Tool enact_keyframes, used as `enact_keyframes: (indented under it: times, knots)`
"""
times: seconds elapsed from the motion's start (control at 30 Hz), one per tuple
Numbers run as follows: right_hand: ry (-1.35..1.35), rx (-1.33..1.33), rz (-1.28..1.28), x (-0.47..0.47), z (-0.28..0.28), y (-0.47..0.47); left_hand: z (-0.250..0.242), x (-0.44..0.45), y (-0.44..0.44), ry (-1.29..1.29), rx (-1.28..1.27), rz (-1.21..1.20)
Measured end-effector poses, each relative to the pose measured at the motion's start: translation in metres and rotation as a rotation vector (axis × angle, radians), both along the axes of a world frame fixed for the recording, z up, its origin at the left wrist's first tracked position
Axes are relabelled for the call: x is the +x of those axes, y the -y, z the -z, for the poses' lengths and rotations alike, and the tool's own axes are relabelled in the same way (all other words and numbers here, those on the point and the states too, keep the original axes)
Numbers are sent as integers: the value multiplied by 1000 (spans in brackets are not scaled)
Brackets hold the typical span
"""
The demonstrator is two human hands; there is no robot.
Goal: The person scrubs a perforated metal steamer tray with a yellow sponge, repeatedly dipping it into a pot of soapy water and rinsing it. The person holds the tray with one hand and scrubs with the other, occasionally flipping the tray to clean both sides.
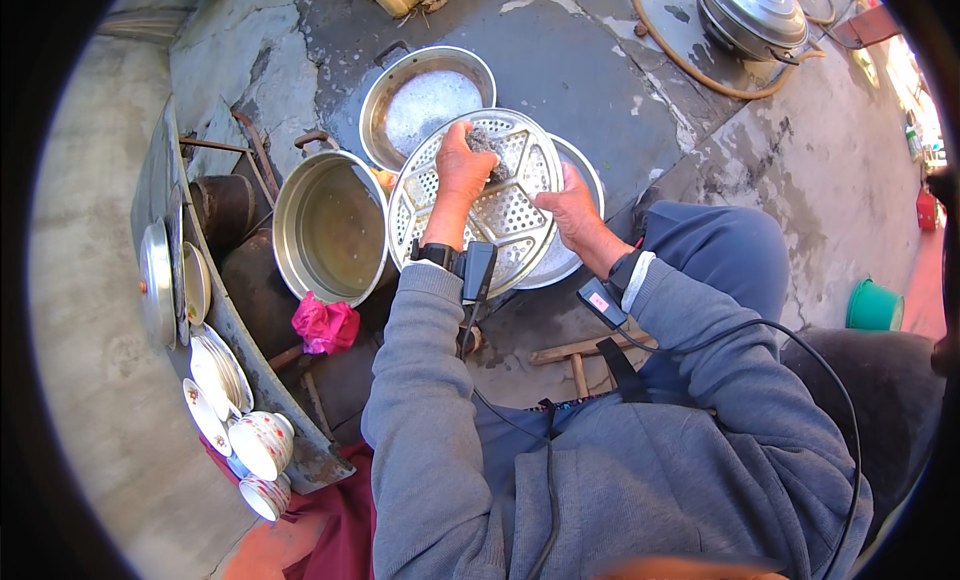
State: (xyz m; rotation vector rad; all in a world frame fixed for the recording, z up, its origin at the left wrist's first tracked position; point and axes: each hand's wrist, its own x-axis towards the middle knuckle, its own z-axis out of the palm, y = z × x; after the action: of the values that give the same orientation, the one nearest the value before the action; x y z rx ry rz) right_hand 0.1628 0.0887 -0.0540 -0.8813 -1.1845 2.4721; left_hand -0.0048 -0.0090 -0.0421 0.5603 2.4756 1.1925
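My left hand [463,166] grips a grey metal scouring pad [486,149] and presses it on a round perforated metal steamer tray [517,209]. By its right rim, my right hand [581,218] holds the tray up at a tilt. Partly hidden beneath the tray is a shallow metal basin [589,171]. Just beyond lies a metal pan [480,70] with whitish suds in it. Left of the tray stands a deep metal pot [283,227] containing cloudy water.
A pink plastic bag [326,325] lies below the pot. Stacked plates [217,366], patterned bowls [262,441] and a metal lid [155,280] rest on a ledge at left. Far right are a lidded wok [757,17], a hose [694,74] and a green bucket [874,306].
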Motion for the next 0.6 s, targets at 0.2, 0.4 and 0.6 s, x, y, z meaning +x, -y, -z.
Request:
enact_keyframes:
  times: [0.2,0.4,0.6]
  knots:
    - [91,-28,-48,4,5,3,-6,40,6,20,71,274]
    - [33,-110,-93,6,6,8,-24,33,1,-228,-23,199]
    - [37,-77,-140,5,1,5,-12,38,-4,-249,-128,426]
